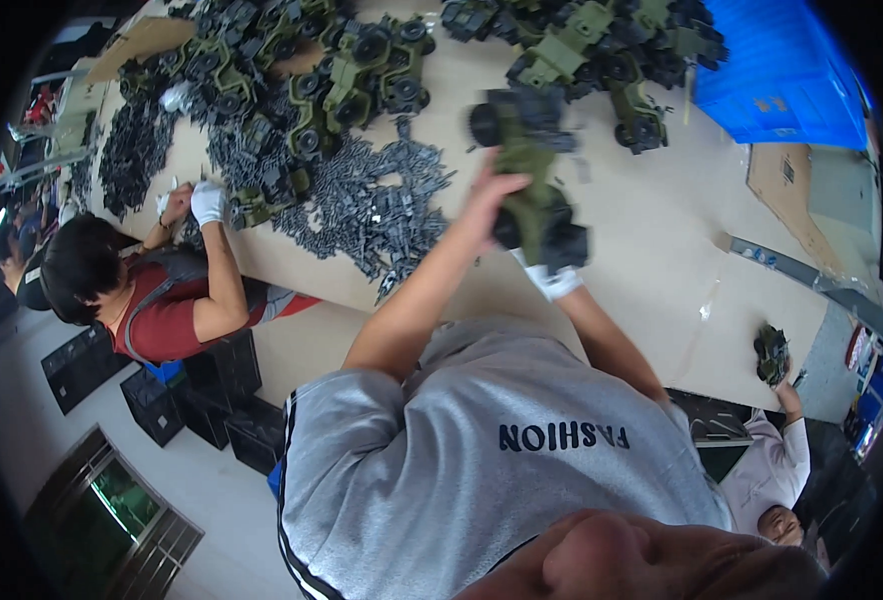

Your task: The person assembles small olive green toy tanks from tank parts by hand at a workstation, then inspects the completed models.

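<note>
A dark green toy off-road truck (530,185) with black wheels is held up above the table, slightly smeared by motion. My bare left hand (492,200) is closed round its left side, the thumb lying across the green body. My right hand (556,281), in a white glove, is at the truck's near end. Only the wrist part of that glove shows; its fingers are hidden behind the truck, so whether it grips cannot be seen. Beyond lie heaped green toy trucks (347,85) and a spread of small dark grey parts (372,200).
More trucks (582,45) are piled at the far middle, beside a blue bin (787,80). On the left, a co-worker in red (167,300) works at the pale table (652,270). Another person (772,460) at the right holds a similar truck (772,353). Black crates (207,395) stand on the floor.
</note>
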